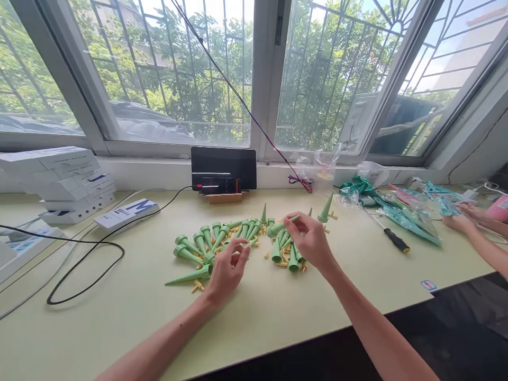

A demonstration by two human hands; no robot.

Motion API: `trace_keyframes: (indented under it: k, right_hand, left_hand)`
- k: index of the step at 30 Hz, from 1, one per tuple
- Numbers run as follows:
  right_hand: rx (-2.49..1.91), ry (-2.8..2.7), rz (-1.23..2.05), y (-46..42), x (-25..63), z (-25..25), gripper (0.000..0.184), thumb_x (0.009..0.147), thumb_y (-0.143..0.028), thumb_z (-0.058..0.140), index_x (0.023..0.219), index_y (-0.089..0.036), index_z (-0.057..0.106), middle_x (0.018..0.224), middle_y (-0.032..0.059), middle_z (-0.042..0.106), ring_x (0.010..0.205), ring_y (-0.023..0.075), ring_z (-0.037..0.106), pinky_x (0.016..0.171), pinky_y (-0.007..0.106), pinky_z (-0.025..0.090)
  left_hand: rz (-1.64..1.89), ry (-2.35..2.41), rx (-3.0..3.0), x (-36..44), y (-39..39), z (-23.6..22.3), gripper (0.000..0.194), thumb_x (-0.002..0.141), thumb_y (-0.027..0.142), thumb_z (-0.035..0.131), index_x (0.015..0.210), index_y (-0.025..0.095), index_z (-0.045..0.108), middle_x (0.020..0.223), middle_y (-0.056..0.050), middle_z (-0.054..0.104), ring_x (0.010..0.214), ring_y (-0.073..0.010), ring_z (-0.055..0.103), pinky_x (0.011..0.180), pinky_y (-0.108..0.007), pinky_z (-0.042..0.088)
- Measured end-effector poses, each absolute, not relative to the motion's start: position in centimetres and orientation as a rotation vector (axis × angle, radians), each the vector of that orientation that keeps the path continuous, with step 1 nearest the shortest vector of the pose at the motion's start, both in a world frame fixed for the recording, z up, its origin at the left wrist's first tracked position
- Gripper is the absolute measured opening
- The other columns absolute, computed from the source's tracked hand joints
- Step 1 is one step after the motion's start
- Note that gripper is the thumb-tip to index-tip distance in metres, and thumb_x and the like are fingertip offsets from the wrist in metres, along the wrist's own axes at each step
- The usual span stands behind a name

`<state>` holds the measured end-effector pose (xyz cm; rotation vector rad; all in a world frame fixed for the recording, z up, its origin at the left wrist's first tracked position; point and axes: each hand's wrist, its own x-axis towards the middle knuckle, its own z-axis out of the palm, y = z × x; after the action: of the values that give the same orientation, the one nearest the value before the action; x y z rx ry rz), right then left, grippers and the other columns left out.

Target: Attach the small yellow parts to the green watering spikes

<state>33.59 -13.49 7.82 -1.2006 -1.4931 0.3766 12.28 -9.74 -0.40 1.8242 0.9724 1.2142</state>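
On the table lie many green plant watering spikes, pointed cones with ribbed caps, in a left group and a smaller right group. Small yellow T-shaped valves are scattered among them. My right hand pinches one green watering spike between thumb and fingers, lifted over the right group. My left hand hovers at the front of the left group, fingers loosely curved and apart, with nothing visible in them. One long spike lies beside it, its wide end partly behind the hand. Another spike stands upright at right.
White boxes are stacked at left near a black cable. A tablet and phone lean at the back. To the right lie a screwdriver and teal bagged items. Another person's hands work at far right.
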Motion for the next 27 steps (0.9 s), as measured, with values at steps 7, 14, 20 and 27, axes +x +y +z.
trace_keyframes:
  k: [7,14,20,27]
  right_hand:
    - [-1.475,-1.578,-0.255,-14.3,38.8,16.0,0.018,0.089,-0.035,0.058,0.085,-0.018,0.064,0.075,0.0047,0.068,0.064,0.0168,0.063,0.063,0.027,0.048]
    - [-1.707,-1.676,-0.444,-11.0,40.2,16.9,0.013,0.085,-0.026,0.057,0.075,-0.018,0.062,0.064,0.0027,0.063,0.059,0.0168,0.053,0.064,0.029,0.039]
    - [-1.762,-1.664,-0.424,-10.4,40.3,16.3,0.017,0.085,-0.026,0.057,0.070,-0.018,0.061,0.064,0.0029,0.062,0.060,0.0170,0.053,0.064,0.029,0.038]
    - [-1.819,-1.716,-0.370,-9.7,40.7,15.9,0.015,0.083,-0.023,0.057,0.072,-0.017,0.063,0.065,0.0035,0.065,0.063,0.0178,0.056,0.067,0.029,0.040]
  left_hand:
    - [1.127,0.916,2.013,12.4,-10.1,-0.8,0.026,0.096,0.041,0.045,0.087,0.018,0.055,0.061,0.004,0.047,0.049,-0.0090,0.045,0.048,-0.019,0.036]
    - [1.111,0.923,2.066,12.2,-10.0,-0.6,0.030,0.097,0.040,0.044,0.080,0.018,0.055,0.057,0.005,0.045,0.048,-0.0092,0.041,0.049,-0.020,0.033]
    - [1.098,0.913,2.110,12.1,-9.9,-1.0,0.028,0.097,0.037,0.044,0.080,0.018,0.056,0.057,0.005,0.046,0.050,-0.0088,0.040,0.051,-0.021,0.032]
    - [1.074,0.894,2.177,12.0,-10.0,-0.9,0.029,0.098,0.035,0.043,0.079,0.018,0.058,0.055,0.005,0.047,0.050,-0.0094,0.039,0.052,-0.022,0.031]
